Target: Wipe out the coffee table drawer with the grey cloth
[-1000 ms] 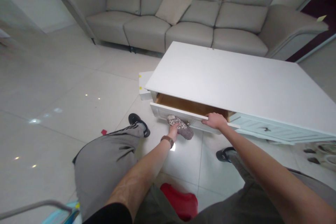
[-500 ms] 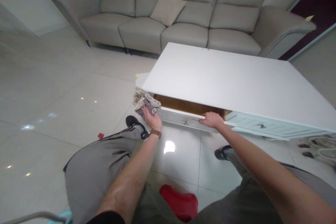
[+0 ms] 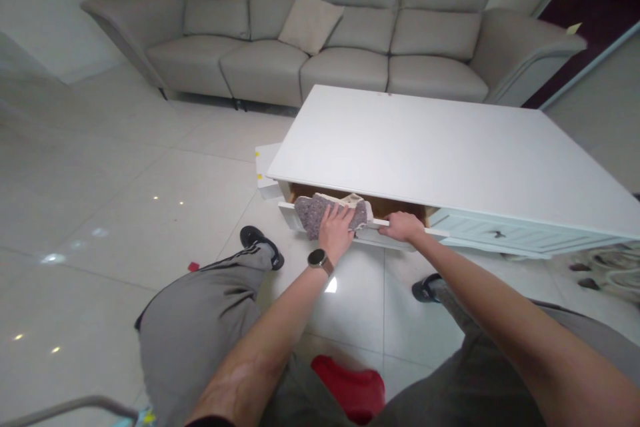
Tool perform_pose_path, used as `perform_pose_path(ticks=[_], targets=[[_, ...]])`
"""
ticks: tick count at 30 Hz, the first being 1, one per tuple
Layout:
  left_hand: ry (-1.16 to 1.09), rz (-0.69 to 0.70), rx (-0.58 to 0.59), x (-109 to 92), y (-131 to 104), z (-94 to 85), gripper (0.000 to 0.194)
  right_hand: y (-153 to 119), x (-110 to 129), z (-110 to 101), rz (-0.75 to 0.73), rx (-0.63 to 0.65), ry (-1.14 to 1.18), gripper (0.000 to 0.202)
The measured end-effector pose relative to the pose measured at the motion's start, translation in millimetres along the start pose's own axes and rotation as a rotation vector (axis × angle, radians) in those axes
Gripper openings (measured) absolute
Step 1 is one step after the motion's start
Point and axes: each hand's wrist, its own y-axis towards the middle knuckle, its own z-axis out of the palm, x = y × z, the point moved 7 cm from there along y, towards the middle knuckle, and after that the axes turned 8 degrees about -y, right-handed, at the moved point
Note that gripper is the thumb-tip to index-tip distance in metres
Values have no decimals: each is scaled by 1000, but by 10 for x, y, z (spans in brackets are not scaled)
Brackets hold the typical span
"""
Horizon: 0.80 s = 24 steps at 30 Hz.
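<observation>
A grey and cream cloth (image 3: 310, 215) lies over the top edge of a pulled-out drawer (image 3: 289, 216), with my left hand (image 3: 337, 229) pressing and gripping it there. Further right along the same drawer front, my right hand (image 3: 401, 226) has its fingers closed over the edge. The drawer belongs to a low white coffee table (image 3: 415, 147). Its wooden inside shows only as a dark strip, and the cloth hides part of it. A second drawer front (image 3: 500, 235) with a small knob is closed on the right.
Behind the table stands a long grey sofa (image 3: 270, 63) with a beige cushion (image 3: 310, 21). A white box (image 3: 267, 170) sits at the table's left end. Below me is a red plastic stool (image 3: 350, 387). A red scrap (image 3: 193, 267) lies on the tiled floor.
My left hand has moved right with the cloth, from the drawer's left corner to the middle of its front edge. My right hand keeps its hold on the drawer.
</observation>
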Motion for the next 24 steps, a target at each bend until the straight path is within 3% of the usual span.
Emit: perform_pose_path(ticks=[5, 12, 16, 20, 22, 24], targets=[[46, 77, 110, -165, 0, 138, 70, -15, 10, -19, 5, 13, 4, 60], [29, 31, 100, -35, 63, 34, 67, -11, -4, 3, 4, 1, 4, 59], [36, -64, 49, 161, 107, -255, 58, -12, -7, 16, -5, -10, 3, 59], [-88, -258, -109, 531, 118, -678, 37, -21, -5, 24, 0, -15, 10, 60], [-97, -342, -182, 710, 93, -840, 34, -27, 0, 27, 2, -15, 17, 60], [-45, -342, -177, 790, 73, -907, 39, -34, 6, 23, 0, -19, 28, 59]])
